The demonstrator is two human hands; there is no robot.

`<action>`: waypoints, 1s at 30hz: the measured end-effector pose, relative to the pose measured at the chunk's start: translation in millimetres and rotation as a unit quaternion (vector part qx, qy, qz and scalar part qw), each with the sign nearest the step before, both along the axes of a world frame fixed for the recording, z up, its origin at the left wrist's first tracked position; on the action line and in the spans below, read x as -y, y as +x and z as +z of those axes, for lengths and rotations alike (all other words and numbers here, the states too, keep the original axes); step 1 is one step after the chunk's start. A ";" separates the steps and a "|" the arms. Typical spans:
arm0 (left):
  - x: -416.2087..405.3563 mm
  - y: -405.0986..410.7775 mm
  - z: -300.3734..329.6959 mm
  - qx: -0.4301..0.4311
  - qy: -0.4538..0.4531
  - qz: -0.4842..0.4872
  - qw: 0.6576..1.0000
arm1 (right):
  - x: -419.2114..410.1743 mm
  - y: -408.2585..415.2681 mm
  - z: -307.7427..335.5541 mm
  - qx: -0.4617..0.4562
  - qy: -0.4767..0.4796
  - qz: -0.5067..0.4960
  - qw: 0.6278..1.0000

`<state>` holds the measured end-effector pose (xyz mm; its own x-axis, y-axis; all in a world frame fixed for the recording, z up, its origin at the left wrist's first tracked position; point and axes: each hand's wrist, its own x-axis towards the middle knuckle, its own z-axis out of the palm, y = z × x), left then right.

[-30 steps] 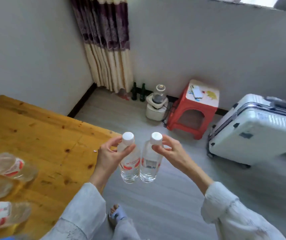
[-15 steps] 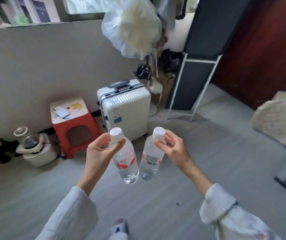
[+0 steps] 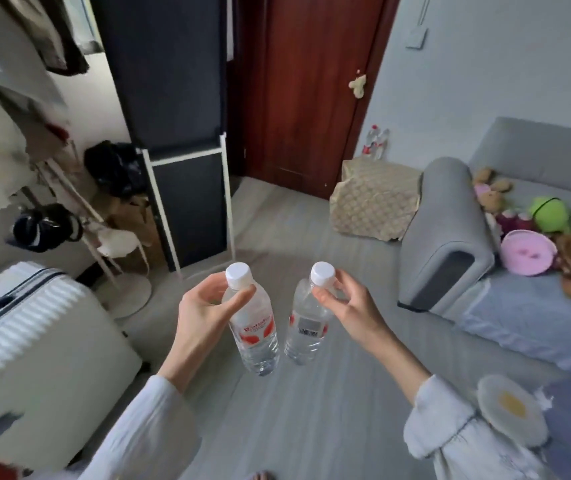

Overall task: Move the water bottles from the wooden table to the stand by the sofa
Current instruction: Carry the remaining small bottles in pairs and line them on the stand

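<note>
Water bottles hang over grey floor: left hand [image 3: 204,308] grips the red-labelled bottle [image 3: 253,327], right hand [image 3: 350,306] grips the barcode bottle [image 3: 306,323]. Ahead, a covered stand [image 3: 376,199] carrying more bottles [image 3: 376,143] touches the grey sofa [image 3: 450,233], beside a red-brown door [image 3: 308,88].

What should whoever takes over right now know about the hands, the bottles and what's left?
Left hand grips one water bottle by the neck; right hand grips a second bottle the same way. Both hang upright over the grey floor, mid-carry. The covered stand beside the sofa lies ahead, with bottles already on it. Left: walk over and set both down there.
</note>
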<state>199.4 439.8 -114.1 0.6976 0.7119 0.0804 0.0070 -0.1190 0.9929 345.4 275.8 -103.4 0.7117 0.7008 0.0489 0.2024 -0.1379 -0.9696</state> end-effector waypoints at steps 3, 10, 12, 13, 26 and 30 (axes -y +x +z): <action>-27.8 73.8 5.6 0.002 -0.002 -0.046 0.999 | -13.4 59.2 2.8 0.004 -0.002 -0.044 0.999; -76.9 222.6 1.1 -0.021 -0.016 -0.127 0.992 | -46.0 189.1 -3.7 -0.007 -0.008 -0.105 0.994; -87.5 269.2 -2.3 -0.027 -0.008 -0.141 0.990 | -56.5 230.0 -11.4 -0.006 -0.010 -0.111 0.994; -92.8 293.7 -3.4 -0.030 -0.004 -0.145 0.989 | -62.1 251.6 -15.1 -0.004 -0.013 -0.115 0.993; -187.5 613.9 13.0 -0.044 0.042 -0.142 0.988 | -151.2 567.3 5.6 0.020 -0.001 -0.130 0.991; -221.0 703.8 6.2 -0.045 0.019 -0.137 0.989 | -176.3 658.1 2.2 0.003 -0.002 -0.140 0.990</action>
